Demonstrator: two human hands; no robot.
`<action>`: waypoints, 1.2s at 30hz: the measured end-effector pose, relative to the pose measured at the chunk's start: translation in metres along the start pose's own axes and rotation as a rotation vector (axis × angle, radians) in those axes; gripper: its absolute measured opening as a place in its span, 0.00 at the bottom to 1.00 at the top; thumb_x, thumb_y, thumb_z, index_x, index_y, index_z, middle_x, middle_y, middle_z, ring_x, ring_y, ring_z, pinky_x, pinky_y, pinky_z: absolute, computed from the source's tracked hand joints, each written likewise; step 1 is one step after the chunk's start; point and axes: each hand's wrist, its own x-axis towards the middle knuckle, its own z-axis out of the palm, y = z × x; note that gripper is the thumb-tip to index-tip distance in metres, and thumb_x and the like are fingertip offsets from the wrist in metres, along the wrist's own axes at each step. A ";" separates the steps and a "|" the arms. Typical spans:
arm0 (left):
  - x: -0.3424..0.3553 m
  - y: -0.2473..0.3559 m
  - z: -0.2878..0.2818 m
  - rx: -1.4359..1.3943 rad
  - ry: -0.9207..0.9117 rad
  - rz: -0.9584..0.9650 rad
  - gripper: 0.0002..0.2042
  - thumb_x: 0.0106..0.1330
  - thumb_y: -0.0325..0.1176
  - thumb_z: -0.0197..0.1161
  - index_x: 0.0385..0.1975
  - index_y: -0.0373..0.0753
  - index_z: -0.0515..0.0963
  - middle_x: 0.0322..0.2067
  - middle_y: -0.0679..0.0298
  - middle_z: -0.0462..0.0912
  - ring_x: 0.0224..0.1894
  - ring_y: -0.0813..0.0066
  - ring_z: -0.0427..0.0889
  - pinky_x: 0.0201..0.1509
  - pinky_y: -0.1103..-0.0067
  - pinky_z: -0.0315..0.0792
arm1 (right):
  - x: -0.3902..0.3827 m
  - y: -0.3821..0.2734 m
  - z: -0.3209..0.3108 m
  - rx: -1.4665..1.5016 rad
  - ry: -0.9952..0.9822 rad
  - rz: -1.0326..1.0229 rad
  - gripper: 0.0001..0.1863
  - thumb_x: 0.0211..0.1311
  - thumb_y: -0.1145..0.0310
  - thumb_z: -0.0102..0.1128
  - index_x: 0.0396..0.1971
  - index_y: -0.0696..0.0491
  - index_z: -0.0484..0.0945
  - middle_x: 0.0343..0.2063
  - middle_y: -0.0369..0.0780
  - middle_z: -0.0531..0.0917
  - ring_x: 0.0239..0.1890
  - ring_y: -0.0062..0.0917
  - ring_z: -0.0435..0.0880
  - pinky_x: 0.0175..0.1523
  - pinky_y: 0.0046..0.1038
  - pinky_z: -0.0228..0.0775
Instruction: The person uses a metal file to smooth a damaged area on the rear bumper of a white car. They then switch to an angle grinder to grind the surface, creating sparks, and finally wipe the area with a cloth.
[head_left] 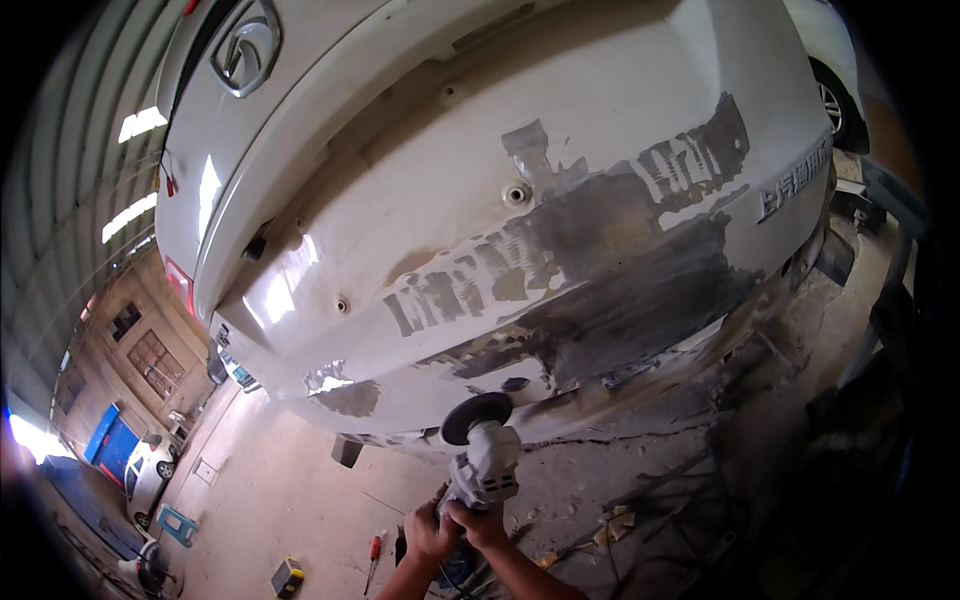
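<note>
Both my left hand (430, 532) and my right hand (477, 528) are wrapped round a grey angle grinder (485, 460), low in the head view. Its dark round disc (475, 410) is at the lower part of a white car's rear (600, 80); whether it touches the surface I cannot tell. Above and right of the disc, patches of paint are sanded to dark grey (640, 300), with a striped sanded band (460, 280) across the panel. Small round fittings (516, 195) dot the bare white panel.
On the concrete floor (260, 470) below lie a red screwdriver (374, 555), a yellow-and-black object (288, 575), a blue stool (177, 525) and cables (660, 540). Another white car (148, 475) stands at the far left, by a wall (140, 330). Dark clutter (870, 420) lines the right.
</note>
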 end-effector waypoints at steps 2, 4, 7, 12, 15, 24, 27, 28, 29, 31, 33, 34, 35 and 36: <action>0.011 0.018 -0.008 0.201 -0.131 -0.009 0.29 0.53 0.54 0.53 0.48 0.37 0.75 0.24 0.45 0.79 0.31 0.44 0.79 0.34 0.63 0.73 | 0.003 0.005 -0.004 0.176 0.013 0.084 0.25 0.44 0.74 0.67 0.45 0.57 0.69 0.34 0.37 0.77 0.38 0.21 0.77 0.44 0.26 0.70; 0.024 0.036 -0.011 0.360 -0.233 -0.007 0.27 0.54 0.51 0.52 0.48 0.37 0.75 0.27 0.43 0.79 0.33 0.45 0.80 0.35 0.64 0.73 | 0.004 0.011 -0.009 0.218 0.025 0.156 0.27 0.44 0.72 0.67 0.47 0.57 0.68 0.36 0.37 0.77 0.39 0.22 0.76 0.45 0.27 0.69; 0.006 0.010 -0.007 0.104 -0.051 0.021 0.27 0.54 0.51 0.52 0.49 0.37 0.75 0.26 0.43 0.78 0.31 0.44 0.79 0.33 0.63 0.73 | -0.005 0.015 -0.005 -0.020 -0.024 0.198 0.33 0.41 0.70 0.67 0.52 0.56 0.65 0.45 0.38 0.73 0.46 0.24 0.73 0.52 0.29 0.66; 0.007 0.021 -0.016 0.181 -0.101 -0.060 0.28 0.53 0.54 0.52 0.49 0.42 0.75 0.23 0.44 0.78 0.30 0.45 0.79 0.32 0.63 0.72 | -0.006 0.035 -0.008 0.090 0.021 0.173 0.28 0.43 0.73 0.67 0.48 0.57 0.68 0.40 0.38 0.77 0.43 0.25 0.76 0.49 0.28 0.69; 0.016 0.014 -0.012 0.167 -0.142 0.023 0.28 0.54 0.55 0.50 0.46 0.39 0.76 0.24 0.43 0.78 0.31 0.45 0.79 0.32 0.63 0.71 | 0.003 0.022 -0.001 0.221 -0.024 0.068 0.23 0.44 0.72 0.69 0.43 0.57 0.72 0.36 0.39 0.80 0.36 0.21 0.79 0.42 0.26 0.72; 0.011 0.001 -0.010 0.068 -0.152 -0.044 0.26 0.56 0.49 0.49 0.49 0.36 0.74 0.30 0.44 0.79 0.36 0.44 0.79 0.38 0.65 0.72 | 0.001 0.026 0.001 0.114 0.048 0.130 0.21 0.43 0.71 0.70 0.40 0.57 0.74 0.29 0.37 0.80 0.30 0.23 0.80 0.40 0.27 0.73; -0.011 -0.045 0.007 0.026 -0.031 -0.008 0.27 0.55 0.49 0.50 0.49 0.37 0.74 0.30 0.44 0.79 0.36 0.44 0.79 0.38 0.65 0.73 | 0.002 0.029 0.001 -0.107 -0.079 0.000 0.22 0.44 0.71 0.70 0.41 0.57 0.74 0.31 0.37 0.80 0.33 0.23 0.80 0.41 0.27 0.73; -0.011 -0.045 0.003 0.032 -0.015 -0.016 0.27 0.55 0.49 0.50 0.49 0.37 0.74 0.30 0.44 0.79 0.36 0.44 0.79 0.38 0.65 0.73 | 0.002 0.029 0.004 -0.105 -0.058 -0.015 0.22 0.43 0.71 0.70 0.41 0.57 0.74 0.32 0.38 0.80 0.34 0.23 0.80 0.40 0.27 0.73; -0.013 -0.042 0.001 0.034 0.001 -0.027 0.27 0.55 0.49 0.50 0.49 0.37 0.74 0.30 0.44 0.79 0.36 0.44 0.79 0.38 0.65 0.73 | 0.002 0.026 0.007 -0.104 -0.038 -0.031 0.22 0.43 0.71 0.69 0.41 0.57 0.73 0.33 0.38 0.80 0.35 0.23 0.79 0.40 0.27 0.73; -0.001 -0.029 -0.007 0.046 -0.051 -0.067 0.26 0.55 0.48 0.50 0.49 0.37 0.74 0.30 0.44 0.79 0.36 0.44 0.79 0.37 0.64 0.73 | 0.001 0.024 0.008 -0.100 0.012 -0.057 0.23 0.43 0.71 0.69 0.42 0.57 0.73 0.35 0.38 0.79 0.36 0.23 0.79 0.40 0.28 0.73; 0.005 -0.009 -0.013 0.146 -0.146 -0.068 0.27 0.55 0.48 0.50 0.49 0.35 0.73 0.30 0.43 0.79 0.36 0.45 0.80 0.38 0.63 0.73 | -0.004 0.065 -0.021 0.127 -0.019 0.225 0.26 0.43 0.72 0.68 0.45 0.57 0.71 0.38 0.39 0.78 0.39 0.23 0.78 0.45 0.28 0.71; 0.000 -0.021 -0.011 0.156 -0.117 -0.072 0.27 0.55 0.49 0.50 0.49 0.34 0.73 0.29 0.42 0.79 0.36 0.45 0.80 0.38 0.63 0.73 | -0.005 0.062 -0.018 0.026 -0.041 0.160 0.30 0.43 0.72 0.68 0.49 0.56 0.67 0.42 0.38 0.76 0.42 0.24 0.76 0.48 0.28 0.69; -0.005 -0.030 -0.009 0.168 -0.091 -0.076 0.28 0.56 0.49 0.50 0.49 0.34 0.73 0.29 0.42 0.79 0.36 0.46 0.80 0.38 0.63 0.73 | -0.008 0.055 -0.011 -0.072 -0.059 0.094 0.34 0.42 0.72 0.67 0.53 0.56 0.64 0.45 0.38 0.74 0.45 0.25 0.74 0.51 0.28 0.66; -0.010 -0.038 -0.006 0.074 -0.066 -0.105 0.28 0.54 0.49 0.50 0.49 0.33 0.73 0.28 0.42 0.79 0.35 0.45 0.80 0.38 0.64 0.73 | -0.007 0.046 -0.003 -0.072 -0.098 0.081 0.33 0.42 0.73 0.66 0.53 0.56 0.64 0.46 0.38 0.73 0.48 0.24 0.72 0.53 0.28 0.65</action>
